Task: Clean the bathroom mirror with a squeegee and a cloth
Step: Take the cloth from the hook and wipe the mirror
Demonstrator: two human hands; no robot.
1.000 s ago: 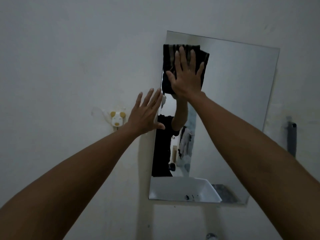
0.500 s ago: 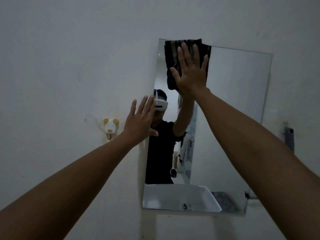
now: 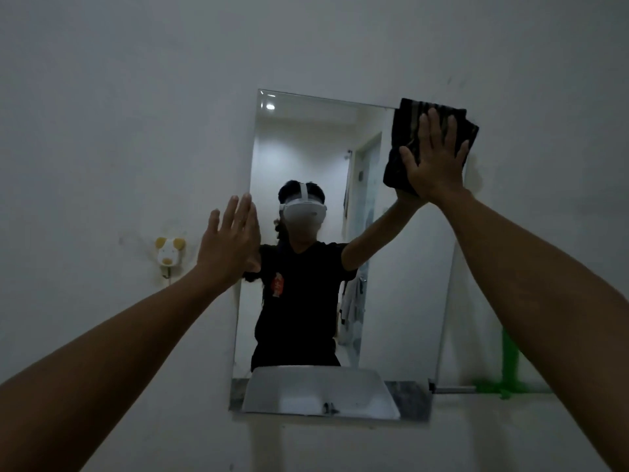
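Note:
A frameless rectangular mirror (image 3: 391,301) hangs on the white wall. A dark folded cloth (image 3: 408,131) lies flat against the mirror's top right corner, partly past its edge. My right hand (image 3: 434,158) presses the cloth to the glass with straight, spread fingers. My left hand (image 3: 231,240) is raised at the mirror's left edge, fingers straight and together, holding nothing. Whether it touches the wall or glass I cannot tell. No squeegee is visible.
A small white and yellow animal-shaped wall hook (image 3: 169,255) sits left of the mirror. A metal rail (image 3: 454,390) with something green (image 3: 509,366) on it runs from the mirror's lower right corner. The mirror reflects a white basin and a person.
My right hand has slid the cloth from the mirror's top left across to its top right corner. My left hand stayed at the left edge. The camera has shifted right.

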